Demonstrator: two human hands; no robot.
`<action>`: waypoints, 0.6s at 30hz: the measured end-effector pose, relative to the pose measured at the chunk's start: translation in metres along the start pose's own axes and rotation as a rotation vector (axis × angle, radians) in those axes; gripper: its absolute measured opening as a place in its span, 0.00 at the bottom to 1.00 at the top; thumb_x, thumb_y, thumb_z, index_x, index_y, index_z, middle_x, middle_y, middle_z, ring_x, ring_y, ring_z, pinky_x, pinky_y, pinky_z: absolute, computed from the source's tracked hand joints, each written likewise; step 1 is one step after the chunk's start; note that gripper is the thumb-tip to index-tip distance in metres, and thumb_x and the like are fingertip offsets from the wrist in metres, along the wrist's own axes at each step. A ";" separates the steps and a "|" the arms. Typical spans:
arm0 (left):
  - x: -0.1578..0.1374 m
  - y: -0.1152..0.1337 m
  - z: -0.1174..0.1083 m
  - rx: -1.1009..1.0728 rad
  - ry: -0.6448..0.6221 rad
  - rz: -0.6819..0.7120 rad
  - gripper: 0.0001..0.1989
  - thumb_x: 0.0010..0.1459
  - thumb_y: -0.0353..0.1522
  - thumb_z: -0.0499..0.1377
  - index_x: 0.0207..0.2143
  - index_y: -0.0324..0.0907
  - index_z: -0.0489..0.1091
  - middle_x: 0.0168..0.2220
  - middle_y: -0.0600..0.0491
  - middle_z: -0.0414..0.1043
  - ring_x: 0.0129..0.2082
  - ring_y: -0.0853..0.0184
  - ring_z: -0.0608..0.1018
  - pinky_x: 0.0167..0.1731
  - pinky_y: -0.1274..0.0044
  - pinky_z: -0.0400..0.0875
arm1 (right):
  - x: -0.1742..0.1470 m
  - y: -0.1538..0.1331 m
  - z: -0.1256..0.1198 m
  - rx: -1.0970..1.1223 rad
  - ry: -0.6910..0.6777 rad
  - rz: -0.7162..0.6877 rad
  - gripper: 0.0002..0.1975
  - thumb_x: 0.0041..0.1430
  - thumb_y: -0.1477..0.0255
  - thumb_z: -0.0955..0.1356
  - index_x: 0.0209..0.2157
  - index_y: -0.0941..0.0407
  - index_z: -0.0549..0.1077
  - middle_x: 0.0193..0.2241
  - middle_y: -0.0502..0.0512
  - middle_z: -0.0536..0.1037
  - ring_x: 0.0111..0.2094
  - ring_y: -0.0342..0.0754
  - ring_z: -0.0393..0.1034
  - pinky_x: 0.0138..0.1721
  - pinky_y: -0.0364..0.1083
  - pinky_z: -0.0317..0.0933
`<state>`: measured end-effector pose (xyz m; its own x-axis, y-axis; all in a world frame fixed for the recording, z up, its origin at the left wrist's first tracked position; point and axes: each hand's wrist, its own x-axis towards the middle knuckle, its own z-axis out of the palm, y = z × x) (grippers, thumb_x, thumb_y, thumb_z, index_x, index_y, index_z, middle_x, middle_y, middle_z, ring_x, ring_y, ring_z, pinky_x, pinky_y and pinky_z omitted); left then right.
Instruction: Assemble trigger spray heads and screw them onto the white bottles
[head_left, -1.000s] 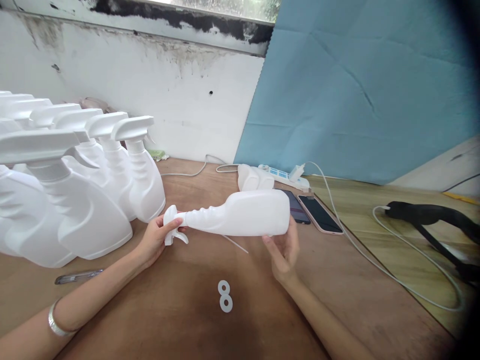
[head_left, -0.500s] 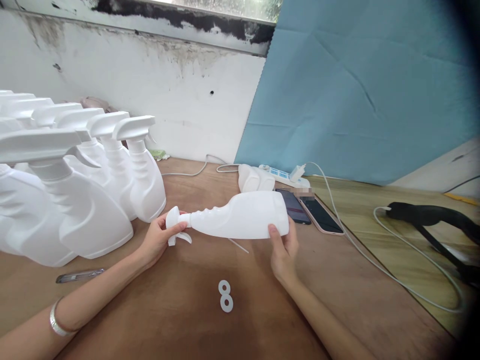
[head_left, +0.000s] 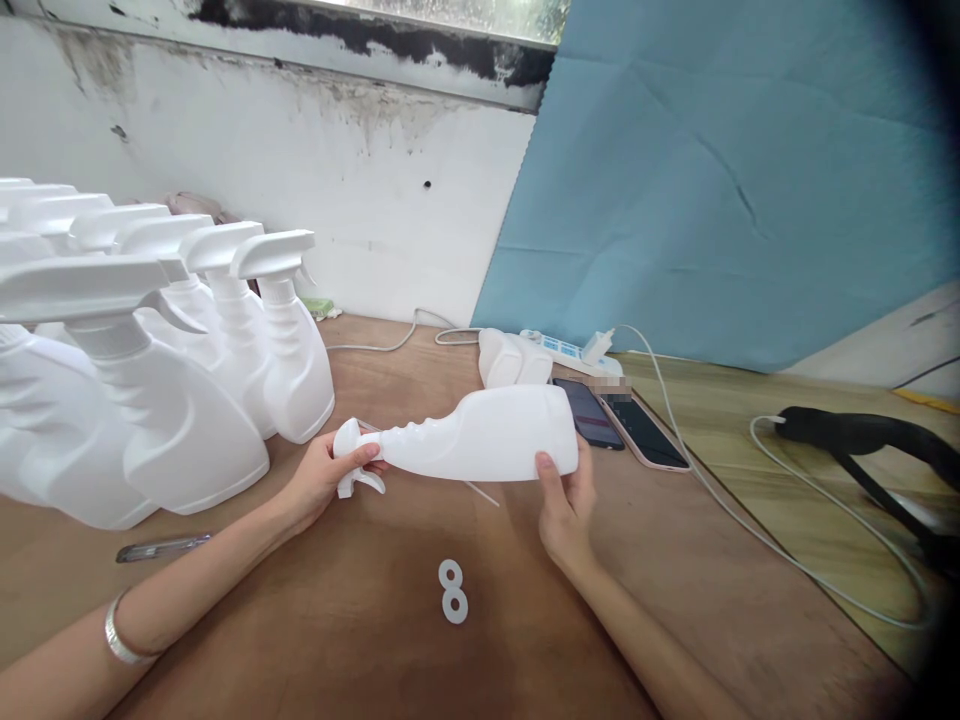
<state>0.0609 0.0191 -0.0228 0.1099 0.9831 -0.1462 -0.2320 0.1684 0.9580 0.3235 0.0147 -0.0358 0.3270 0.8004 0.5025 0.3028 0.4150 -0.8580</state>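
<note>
A white spray bottle (head_left: 480, 435) lies sideways in the air between my hands, its base to the right. My left hand (head_left: 330, 470) is closed round the trigger sprayer (head_left: 349, 440) at its neck, the trigger hanging downward. With thumb below and fingers behind, my right hand (head_left: 568, 505) grips the bottle's base end. Below on the table (head_left: 360, 620) lie two flat white washers (head_left: 453, 592), one touching the other. A thin white tube (head_left: 482, 494) shows partly from under the bottle.
Several white spray bottles with trigger heads (head_left: 187, 420) stand upright at the left. A clear-handled cutter (head_left: 161, 548) lies before them. Behind my right hand are another white bottle (head_left: 514, 358), two phones (head_left: 645, 430), a power strip (head_left: 570, 352) and a looping white cable (head_left: 720, 508).
The view has shifted very slightly. My hands hold the bottle in nearly the same place; the left fingers have moved a little at the neck.
</note>
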 end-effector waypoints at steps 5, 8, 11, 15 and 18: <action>-0.005 0.002 0.002 0.090 0.019 0.133 0.14 0.43 0.34 0.66 0.32 0.37 0.70 0.26 0.52 0.71 0.26 0.69 0.73 0.25 0.80 0.70 | 0.003 -0.001 -0.001 -0.015 0.005 0.020 0.21 0.55 0.61 0.64 0.49 0.54 0.62 0.45 0.56 0.68 0.47 0.51 0.62 0.50 0.53 0.54; -0.010 0.002 0.006 0.092 0.037 0.139 0.15 0.44 0.35 0.65 0.33 0.37 0.69 0.27 0.51 0.72 0.27 0.67 0.74 0.26 0.78 0.71 | 0.004 -0.001 -0.002 -0.003 0.026 0.036 0.20 0.54 0.61 0.64 0.47 0.54 0.64 0.41 0.55 0.69 0.44 0.51 0.63 0.47 0.53 0.56; -0.012 0.000 0.010 0.021 0.018 0.088 0.17 0.46 0.39 0.63 0.36 0.37 0.69 0.29 0.50 0.74 0.28 0.64 0.76 0.27 0.76 0.72 | 0.003 0.002 -0.001 0.074 0.071 0.065 0.20 0.53 0.62 0.65 0.47 0.54 0.64 0.39 0.55 0.70 0.40 0.50 0.65 0.44 0.52 0.58; -0.010 -0.002 0.010 -0.021 -0.055 -0.020 0.20 0.49 0.44 0.59 0.37 0.36 0.69 0.27 0.48 0.75 0.26 0.63 0.77 0.26 0.74 0.73 | 0.001 0.009 0.000 0.133 0.165 0.027 0.21 0.51 0.62 0.66 0.47 0.54 0.64 0.42 0.55 0.69 0.42 0.50 0.64 0.46 0.53 0.57; -0.009 0.000 0.009 0.035 -0.056 -0.081 0.18 0.47 0.43 0.61 0.30 0.35 0.71 0.24 0.46 0.75 0.25 0.62 0.77 0.24 0.74 0.73 | 0.000 0.012 0.001 0.123 0.167 0.010 0.19 0.52 0.62 0.66 0.45 0.53 0.64 0.42 0.55 0.68 0.43 0.51 0.63 0.46 0.53 0.56</action>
<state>0.0683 0.0100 -0.0196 0.1811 0.9606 -0.2107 -0.1865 0.2439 0.9517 0.3265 0.0206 -0.0461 0.4764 0.7264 0.4954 0.1904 0.4648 -0.8647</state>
